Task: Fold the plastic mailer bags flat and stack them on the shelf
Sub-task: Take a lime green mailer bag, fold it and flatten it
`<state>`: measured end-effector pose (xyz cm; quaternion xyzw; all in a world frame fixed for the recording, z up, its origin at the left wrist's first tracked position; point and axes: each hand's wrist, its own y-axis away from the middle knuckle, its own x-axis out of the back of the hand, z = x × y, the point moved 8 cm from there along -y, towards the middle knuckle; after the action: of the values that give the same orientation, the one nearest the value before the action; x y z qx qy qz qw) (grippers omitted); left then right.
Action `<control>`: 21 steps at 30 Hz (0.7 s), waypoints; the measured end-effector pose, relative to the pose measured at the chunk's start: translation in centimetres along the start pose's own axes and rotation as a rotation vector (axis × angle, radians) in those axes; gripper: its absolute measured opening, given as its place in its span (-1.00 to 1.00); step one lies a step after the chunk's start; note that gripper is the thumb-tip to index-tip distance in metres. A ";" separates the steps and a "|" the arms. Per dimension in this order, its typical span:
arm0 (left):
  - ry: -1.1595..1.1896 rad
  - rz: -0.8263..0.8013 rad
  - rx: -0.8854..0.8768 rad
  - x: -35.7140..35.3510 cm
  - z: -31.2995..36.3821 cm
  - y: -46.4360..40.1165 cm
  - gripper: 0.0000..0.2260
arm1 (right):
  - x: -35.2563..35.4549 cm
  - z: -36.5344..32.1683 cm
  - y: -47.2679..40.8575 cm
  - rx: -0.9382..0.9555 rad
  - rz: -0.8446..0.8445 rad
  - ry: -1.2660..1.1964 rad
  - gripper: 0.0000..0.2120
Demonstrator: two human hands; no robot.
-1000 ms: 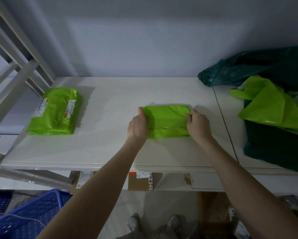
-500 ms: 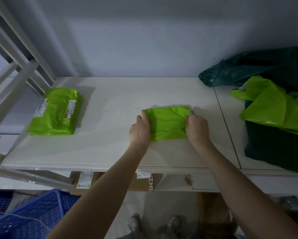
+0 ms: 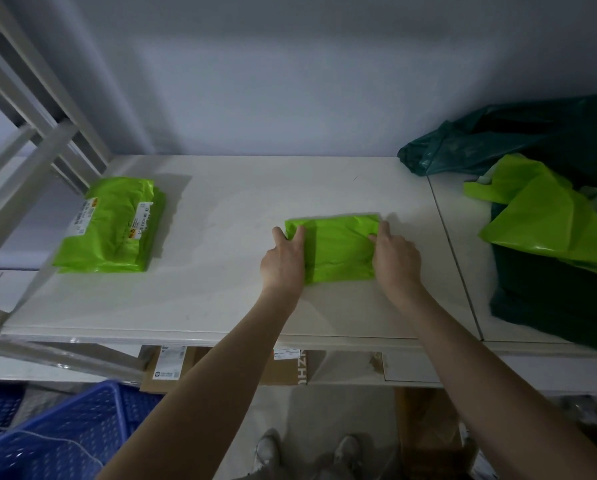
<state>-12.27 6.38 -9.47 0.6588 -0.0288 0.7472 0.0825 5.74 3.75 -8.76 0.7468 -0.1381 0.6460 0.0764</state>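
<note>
Meanwhile, a person's two hands hold a folded lime-green plastic mailer bag (image 3: 338,251) flat near the middle of a smooth off-white shelf (image 3: 221,220). The left hand (image 3: 285,261) pinches the bag's left edge between thumb and fingers, while the right hand (image 3: 395,259) grips the right edge, a fingertip tucked on top. The glossy film is creased into a rough rectangle. Well apart at the far left lies a stack of folded green mailers (image 3: 110,226), its top one carrying white shipping labels; the print is too small to read beyond a few digits. At the right, a crumpled dark green plastic bag (image 3: 532,140) holds loose lime-green mailers (image 3: 546,216). Below the shelf's near edge sits a brown cardboard box (image 3: 290,370) printed with the letters "ZH", and a perforated blue plastic crate (image 3: 65,434) occupies the near left.
</note>
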 end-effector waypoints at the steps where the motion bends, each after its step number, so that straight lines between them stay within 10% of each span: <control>1: -0.004 -0.002 0.005 0.1 0.0 0.0 -0.46 | -0.1 0.1 0.1 -0.005 0.010 -0.017 -0.70; 13: -0.142 0.015 -0.038 0.1 0.2 -0.2 -0.57 | 0.4 0.0 0.7 0.024 0.162 0.188 -0.75; 21: -0.005 0.421 -0.134 1.8 -1.4 -0.4 -0.78 | 1.7 2.5 0.1 -0.189 0.150 -0.321 -0.74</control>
<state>-13.76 7.10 -7.89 0.6333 -0.2156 0.7426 -0.0316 8.28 2.76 -7.43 0.8175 -0.2637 0.5066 0.0746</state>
